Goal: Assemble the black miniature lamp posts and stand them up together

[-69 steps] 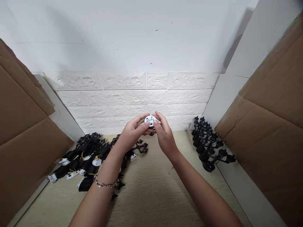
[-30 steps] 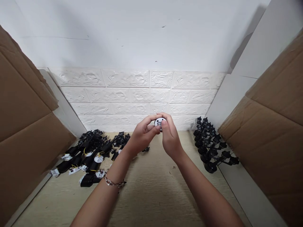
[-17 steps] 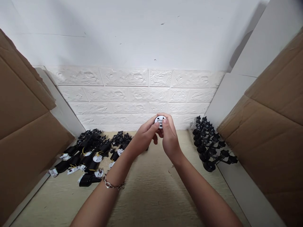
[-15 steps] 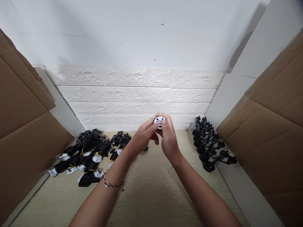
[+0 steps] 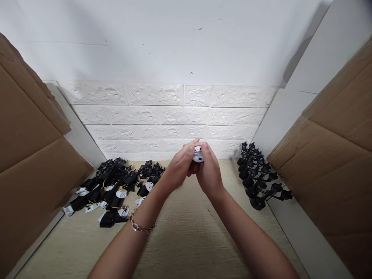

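Between my two hands is a round white cap (image 5: 198, 158) with small dark slots and faint print on its face. My left hand (image 5: 180, 164) is wrapped round its left side, the thumb bent at its edge. My right hand (image 5: 209, 170) grips the right side, its thumb lying along the rim. Whatever the cap is attached to lies hidden behind my fingers. Both hands are raised above the table, in front of the brick-patterned wall.
To the left lies a pile of black parts (image 5: 109, 219) with white discs (image 5: 122, 193) and yellow wires. Black stick-like pieces with round bases (image 5: 258, 203) stand in a row at the right. Cardboard sheets (image 5: 35, 155) flank the wooden table (image 5: 186, 232); a white wall (image 5: 157, 114) closes the back.
Both thumbs have moved from the cap's face to its edges, and the hands have closed further round it. The cap sits slightly lower and more covered. The view has shifted a little.
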The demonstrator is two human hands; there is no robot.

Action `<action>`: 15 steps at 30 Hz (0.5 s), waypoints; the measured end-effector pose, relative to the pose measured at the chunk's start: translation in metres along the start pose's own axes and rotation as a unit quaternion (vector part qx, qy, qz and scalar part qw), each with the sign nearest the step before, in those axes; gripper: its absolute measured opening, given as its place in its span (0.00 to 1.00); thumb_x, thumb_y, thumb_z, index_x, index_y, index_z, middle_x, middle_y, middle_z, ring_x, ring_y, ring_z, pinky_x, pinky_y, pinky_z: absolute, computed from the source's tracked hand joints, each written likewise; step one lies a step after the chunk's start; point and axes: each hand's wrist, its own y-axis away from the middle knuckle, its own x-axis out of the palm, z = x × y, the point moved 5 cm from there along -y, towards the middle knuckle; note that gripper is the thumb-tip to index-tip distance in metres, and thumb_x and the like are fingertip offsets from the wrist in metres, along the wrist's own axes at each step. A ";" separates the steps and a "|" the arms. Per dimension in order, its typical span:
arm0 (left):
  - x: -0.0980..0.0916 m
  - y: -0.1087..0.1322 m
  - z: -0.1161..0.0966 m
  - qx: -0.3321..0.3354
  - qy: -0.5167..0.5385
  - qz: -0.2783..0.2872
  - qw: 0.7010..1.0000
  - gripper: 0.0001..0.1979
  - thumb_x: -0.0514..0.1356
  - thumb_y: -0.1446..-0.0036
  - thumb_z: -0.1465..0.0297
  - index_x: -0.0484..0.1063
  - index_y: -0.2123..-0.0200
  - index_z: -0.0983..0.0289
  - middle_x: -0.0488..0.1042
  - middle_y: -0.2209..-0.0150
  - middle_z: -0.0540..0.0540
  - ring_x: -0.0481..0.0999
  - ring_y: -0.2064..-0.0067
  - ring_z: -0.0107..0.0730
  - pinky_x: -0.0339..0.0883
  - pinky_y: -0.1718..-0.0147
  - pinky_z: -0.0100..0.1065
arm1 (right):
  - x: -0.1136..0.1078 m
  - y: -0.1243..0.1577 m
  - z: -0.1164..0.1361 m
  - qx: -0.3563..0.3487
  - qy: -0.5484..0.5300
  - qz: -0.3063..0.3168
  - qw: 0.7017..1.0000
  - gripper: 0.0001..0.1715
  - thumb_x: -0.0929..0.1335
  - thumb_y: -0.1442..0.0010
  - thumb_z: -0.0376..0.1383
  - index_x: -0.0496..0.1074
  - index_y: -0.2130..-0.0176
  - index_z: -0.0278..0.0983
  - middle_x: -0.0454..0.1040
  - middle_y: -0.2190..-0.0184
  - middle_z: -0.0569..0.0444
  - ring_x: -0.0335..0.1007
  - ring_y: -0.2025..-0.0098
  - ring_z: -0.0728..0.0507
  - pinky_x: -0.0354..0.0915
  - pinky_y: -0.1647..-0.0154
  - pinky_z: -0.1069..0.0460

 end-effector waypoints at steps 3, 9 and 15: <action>-0.001 -0.001 0.002 0.016 -0.040 -0.013 0.999 0.27 0.46 0.42 0.54 0.61 0.45 0.63 0.65 0.78 0.51 0.62 0.79 0.25 0.56 0.82 0.28 | -0.003 -0.003 -0.005 0.030 -0.039 -0.023 0.999 0.20 0.60 0.44 0.52 0.63 0.71 0.37 0.60 0.81 0.60 0.55 0.82 0.52 0.55 0.84 0.56; -0.006 -0.003 0.001 0.062 -0.128 -0.065 0.988 0.25 0.45 0.41 0.55 0.67 0.50 0.65 0.73 0.70 0.56 0.71 0.66 0.37 0.65 0.72 0.33 | -0.006 -0.005 -0.007 0.015 -0.033 -0.039 0.999 0.19 0.62 0.44 0.49 0.63 0.72 0.36 0.59 0.78 0.60 0.54 0.77 0.53 0.56 0.78 0.57; -0.004 0.000 -0.002 0.069 -0.149 -0.087 0.983 0.25 0.43 0.40 0.57 0.68 0.51 0.66 0.75 0.67 0.57 0.72 0.63 0.36 0.67 0.68 0.34 | -0.005 -0.002 -0.002 -0.037 0.069 -0.033 0.996 0.18 0.59 0.41 0.48 0.60 0.73 0.37 0.56 0.77 0.60 0.52 0.76 0.53 0.53 0.79 0.58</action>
